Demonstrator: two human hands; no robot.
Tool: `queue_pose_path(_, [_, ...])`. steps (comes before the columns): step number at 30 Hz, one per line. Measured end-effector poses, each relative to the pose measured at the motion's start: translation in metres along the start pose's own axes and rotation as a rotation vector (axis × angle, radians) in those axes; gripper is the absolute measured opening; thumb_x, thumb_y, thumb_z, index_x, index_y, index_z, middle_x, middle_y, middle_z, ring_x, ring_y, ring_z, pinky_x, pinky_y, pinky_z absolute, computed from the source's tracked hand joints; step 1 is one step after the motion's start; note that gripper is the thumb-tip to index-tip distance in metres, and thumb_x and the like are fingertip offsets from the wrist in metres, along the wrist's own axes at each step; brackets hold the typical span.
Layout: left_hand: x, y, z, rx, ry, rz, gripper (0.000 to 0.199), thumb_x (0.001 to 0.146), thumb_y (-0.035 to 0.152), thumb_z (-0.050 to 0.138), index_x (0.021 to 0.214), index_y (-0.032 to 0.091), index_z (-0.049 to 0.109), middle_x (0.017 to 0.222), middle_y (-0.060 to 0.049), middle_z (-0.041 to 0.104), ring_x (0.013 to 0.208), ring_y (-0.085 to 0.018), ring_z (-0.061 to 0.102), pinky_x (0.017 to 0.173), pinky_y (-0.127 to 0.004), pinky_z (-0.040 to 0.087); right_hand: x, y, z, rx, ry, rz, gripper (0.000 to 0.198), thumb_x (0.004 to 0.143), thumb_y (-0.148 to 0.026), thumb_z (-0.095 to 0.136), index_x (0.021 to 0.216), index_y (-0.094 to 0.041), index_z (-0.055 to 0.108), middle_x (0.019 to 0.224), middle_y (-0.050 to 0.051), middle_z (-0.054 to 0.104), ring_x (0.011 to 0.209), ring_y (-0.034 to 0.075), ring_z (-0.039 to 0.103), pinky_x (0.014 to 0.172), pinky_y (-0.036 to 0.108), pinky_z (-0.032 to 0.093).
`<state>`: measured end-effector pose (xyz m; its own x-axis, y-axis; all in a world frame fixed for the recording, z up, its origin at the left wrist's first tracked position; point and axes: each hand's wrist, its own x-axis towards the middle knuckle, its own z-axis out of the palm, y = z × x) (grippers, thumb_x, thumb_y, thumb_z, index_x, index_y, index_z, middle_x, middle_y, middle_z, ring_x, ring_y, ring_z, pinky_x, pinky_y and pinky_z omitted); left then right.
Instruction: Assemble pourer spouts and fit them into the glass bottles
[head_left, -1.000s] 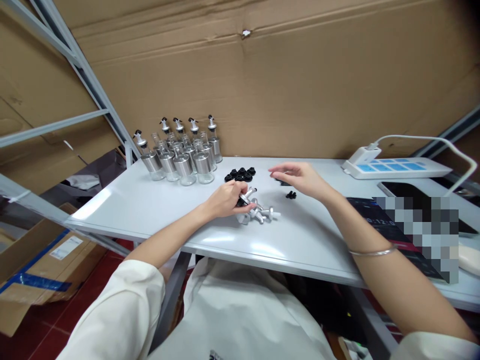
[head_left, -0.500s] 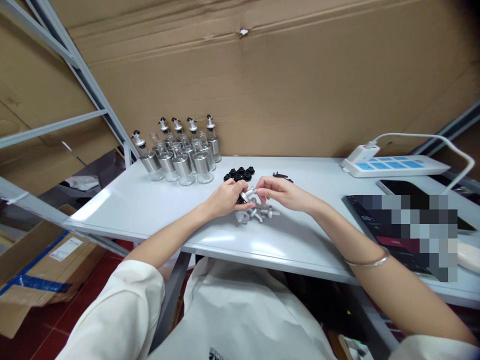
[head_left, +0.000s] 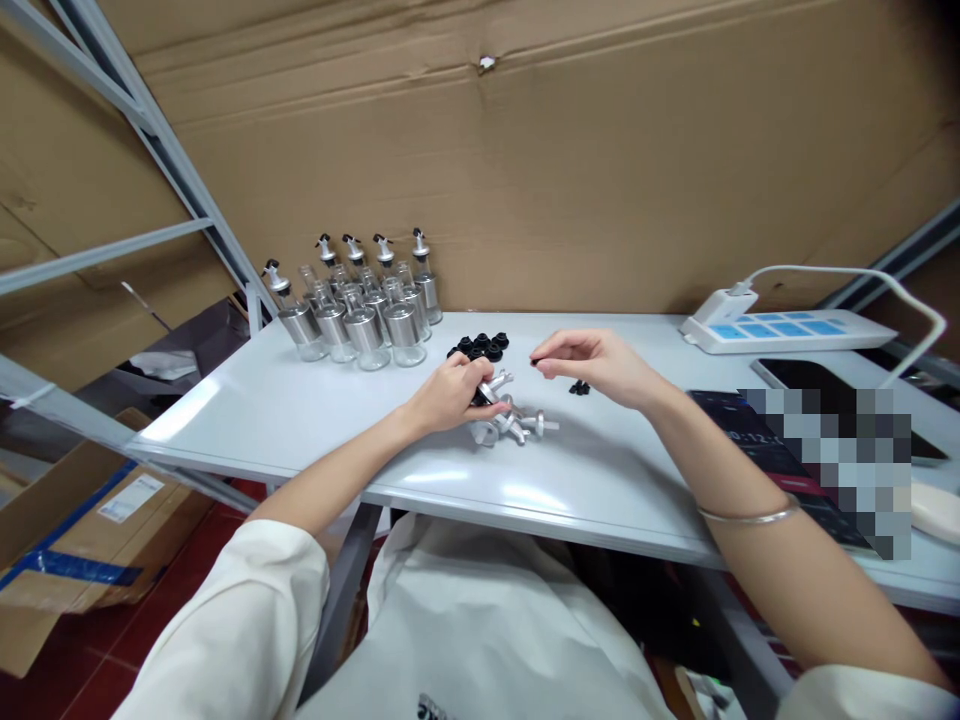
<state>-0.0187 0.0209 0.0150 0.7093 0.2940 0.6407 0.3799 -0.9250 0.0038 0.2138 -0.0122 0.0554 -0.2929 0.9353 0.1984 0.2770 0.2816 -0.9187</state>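
My left hand (head_left: 450, 395) is closed around a silver pour spout (head_left: 499, 385) with a black base, its tip pointing up to the right. My right hand (head_left: 592, 365) hovers to the right of it, thumb and fingers pinched on a small black part (head_left: 533, 362), mostly hidden by the fingertips. Below the hands lies a loose pile of silver pour spouts (head_left: 514, 428). Several small black pieces (head_left: 579, 388) rest on the table under my right hand. Black stoppers (head_left: 480, 346) are grouped just beyond my left hand.
Glass bottles with metal bands (head_left: 365, 330) stand at the back left, some topped with spouts. To the right are a power strip (head_left: 795, 330) with a white cable, a dark phone (head_left: 810, 385) and a partly blurred dark screen (head_left: 742, 430). A cardboard wall (head_left: 562, 180) rises behind the table.
My right hand has moved from the spout to the right and slightly up, and now pinches a small black part. My left hand has stayed in place with its spout.
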Motion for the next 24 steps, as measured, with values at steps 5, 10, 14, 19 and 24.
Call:
queue_pose_path(5, [-0.001,-0.001,0.001,-0.031,-0.019,-0.021,0.036,0.086,0.054,0.045,0.086,0.018,0.043,0.073,-0.001,0.058,0.06,-0.013,0.042,0.066,-0.028,0.038,0.0,0.008,-0.024,-0.154,0.095,0.047,0.035,0.067,-0.047,0.068,0.087,-0.019,0.07,0.079,0.005,0.069,0.069,0.016,0.06,0.071,0.034,0.048])
queue_pose_path(10, [-0.001,-0.001,0.001,-0.035,-0.055,-0.058,0.035,0.084,0.054,0.048,0.085,0.019,0.043,0.072,-0.001,0.057,0.06,-0.013,0.043,0.067,-0.029,0.039,0.001,0.025,-0.04,-0.447,0.083,0.125,0.025,0.072,-0.044,0.062,0.079,-0.02,0.066,0.076,0.005,0.071,0.073,0.02,0.064,0.071,0.033,0.048])
queue_pose_path(14, [-0.001,-0.001,0.002,-0.045,-0.048,-0.047,0.035,0.085,0.054,0.047,0.086,0.018,0.043,0.073,-0.001,0.057,0.061,-0.013,0.043,0.067,-0.029,0.04,0.002,0.034,-0.041,-0.635,0.091,0.11,0.014,0.073,-0.035,0.061,0.071,-0.021,0.063,0.077,0.005,0.072,0.073,0.021,0.065,0.071,0.032,0.048])
queue_pose_path(19, [-0.002,-0.001,0.002,-0.03,-0.026,-0.019,0.038,0.086,0.056,0.043,0.085,0.018,0.043,0.071,-0.001,0.057,0.059,-0.012,0.042,0.065,-0.028,0.04,0.007,0.038,-0.034,-0.812,0.035,0.096,0.011,0.071,-0.023,0.057,0.068,-0.02,0.067,0.073,0.004,0.07,0.068,0.019,0.062,0.067,0.029,0.047])
queue_pose_path(24, [-0.001,0.0,0.001,-0.036,-0.053,-0.039,0.038,0.085,0.056,0.046,0.084,0.018,0.044,0.071,-0.001,0.058,0.06,-0.013,0.044,0.065,-0.027,0.041,0.009,0.046,-0.033,-0.871,-0.004,0.12,0.018,0.073,-0.018,0.053,0.073,-0.019,0.07,0.078,0.005,0.073,0.073,0.019,0.064,0.072,0.028,0.047])
